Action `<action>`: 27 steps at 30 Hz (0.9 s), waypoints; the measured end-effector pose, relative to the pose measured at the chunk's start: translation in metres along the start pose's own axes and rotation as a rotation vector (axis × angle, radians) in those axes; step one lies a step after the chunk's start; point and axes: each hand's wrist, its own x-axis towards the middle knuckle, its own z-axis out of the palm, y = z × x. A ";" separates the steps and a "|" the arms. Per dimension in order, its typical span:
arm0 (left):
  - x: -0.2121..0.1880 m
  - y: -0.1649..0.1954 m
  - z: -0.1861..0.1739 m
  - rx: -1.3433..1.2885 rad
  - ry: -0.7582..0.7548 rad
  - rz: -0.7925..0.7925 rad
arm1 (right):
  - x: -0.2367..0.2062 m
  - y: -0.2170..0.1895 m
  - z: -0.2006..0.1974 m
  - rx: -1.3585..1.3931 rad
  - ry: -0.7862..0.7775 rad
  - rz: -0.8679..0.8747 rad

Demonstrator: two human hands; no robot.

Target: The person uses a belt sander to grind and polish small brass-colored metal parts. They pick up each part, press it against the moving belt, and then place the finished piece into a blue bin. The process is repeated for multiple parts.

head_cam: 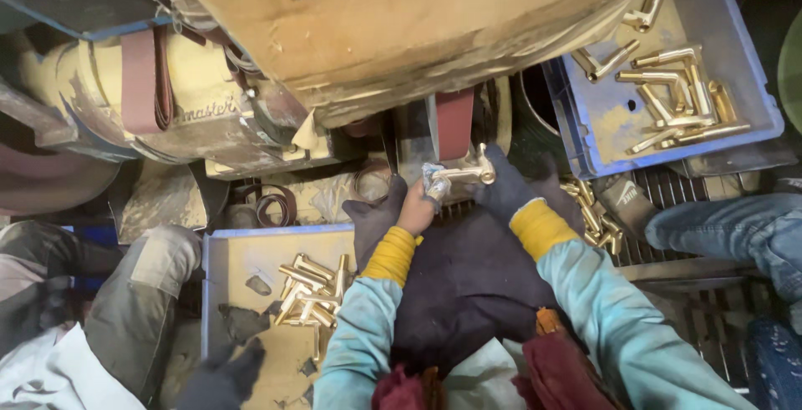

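Two hands meet on one piece: your left hand [415, 207], bare at the fingers with a scrap of pale cloth, pinches one end of a bent brass tube fitting [464, 173], and your right hand [504, 183], in a dark glove, clasps the other end. You hold the fitting against the red-brown abrasive belt [454, 122] of the dusty cream-coloured grinding machine [200, 113], just under a worn cardboard box [401, 26].

How far along you are can only be judged from the piles. The blue plastic tray [219, 293] by your left knee holds a heap of brass fittings [311, 293], and the blue plastic crate [743, 59] up to your right holds a looser spread of brass fittings [677, 84]. Which lot is finished you cannot tell from here; neither looks clearly brighter. A few more fittings [589, 210] lie on the metal grating [677, 189] by your right forearm. Another person's gloved hand [224, 372] reaches toward the near tray.
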 end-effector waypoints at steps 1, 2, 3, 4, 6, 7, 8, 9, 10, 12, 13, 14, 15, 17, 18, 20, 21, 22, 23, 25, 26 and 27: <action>0.005 -0.003 0.000 -0.004 0.046 -0.099 | 0.009 0.001 0.000 0.035 -0.062 0.011; 0.010 -0.006 0.000 0.014 0.070 -0.123 | 0.017 0.002 -0.001 0.071 -0.123 0.022; 0.014 -0.009 0.001 0.030 0.095 -0.151 | 0.023 0.003 -0.002 0.106 -0.181 0.036; 0.018 -0.012 0.002 0.047 0.120 -0.179 | 0.029 0.004 -0.004 -0.333 -0.159 -0.386; 0.024 -0.019 0.005 0.005 0.144 -0.138 | 0.036 0.006 -0.005 -1.219 -0.121 -1.213; 0.027 -0.021 0.006 -0.014 0.155 -0.119 | 0.040 0.006 -0.004 -0.786 -0.037 -0.797; 0.029 -0.024 0.006 -0.028 0.152 -0.155 | 0.044 0.006 -0.004 -0.355 0.033 -0.375; 0.030 -0.027 0.006 -0.043 0.150 -0.190 | 0.049 0.006 -0.003 0.074 0.090 0.050; 0.032 -0.031 0.006 -0.060 0.148 -0.226 | 0.052 0.006 -0.002 0.080 0.100 0.047; 0.034 -0.036 0.005 -0.083 0.165 -0.270 | 0.057 0.007 0.003 0.093 0.120 0.041; 0.034 -0.038 0.003 -0.092 0.172 -0.290 | 0.059 0.009 0.005 0.113 0.110 0.039; 0.034 -0.039 0.001 -0.074 0.179 -0.286 | 0.060 0.011 0.006 0.134 0.102 0.040; 0.034 -0.041 -0.002 -0.054 0.186 -0.282 | 0.061 0.014 0.006 0.157 0.093 0.042; 0.032 -0.043 -0.008 -0.029 0.195 -0.261 | 0.061 0.022 0.003 -0.555 -0.045 -0.589; 0.030 -0.044 -0.011 -0.023 0.198 -0.247 | 0.060 0.026 0.001 -0.914 -0.124 -0.896; 0.027 -0.044 -0.017 -0.024 0.212 -0.238 | 0.062 0.034 -0.004 -1.090 -0.052 -0.843; 0.026 -0.043 -0.019 -0.032 0.225 -0.240 | 0.063 0.037 -0.006 -1.178 -0.018 -0.816; 0.025 -0.042 -0.022 -0.040 0.237 -0.241 | 0.065 0.040 -0.007 -1.283 -0.001 -0.839; 0.023 -0.040 -0.024 -0.014 0.248 -0.263 | 0.067 0.043 -0.007 -1.388 0.017 -0.862; 0.020 -0.037 -0.029 0.035 0.267 -0.310 | 0.070 0.048 -0.005 -1.477 0.068 -0.956; 0.019 -0.036 -0.031 -0.001 0.275 -0.308 | 0.071 0.050 -0.003 -1.458 0.100 -1.028; 0.017 -0.036 -0.033 -0.037 0.285 -0.305 | 0.071 0.051 0.001 -1.437 0.131 -1.101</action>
